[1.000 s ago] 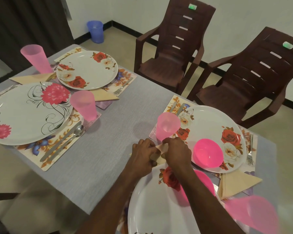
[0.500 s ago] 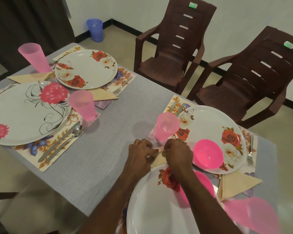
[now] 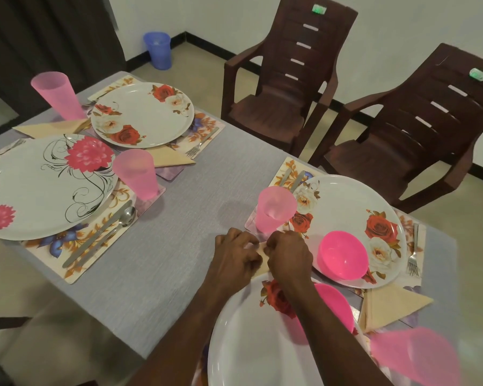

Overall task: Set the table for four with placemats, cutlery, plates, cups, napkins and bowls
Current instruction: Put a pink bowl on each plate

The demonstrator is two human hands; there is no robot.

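both hands working a napkin at the near setting

the left hand (image 3: 234, 256) and right hand (image 3: 287, 254) are sitting knuckle to knuckle, fingers curled and pinching a beige napkin (image 3: 261, 250) between them. the napkin is lying on the grey table (image 3: 179, 232), just past the near plate (image 3: 251, 344) and just in front of a pink cup (image 3: 273, 208).

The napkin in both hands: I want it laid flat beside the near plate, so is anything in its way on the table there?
Nothing visible. Both hands pinch the napkin over bare tablecloth; the pink cup stands just beyond it.
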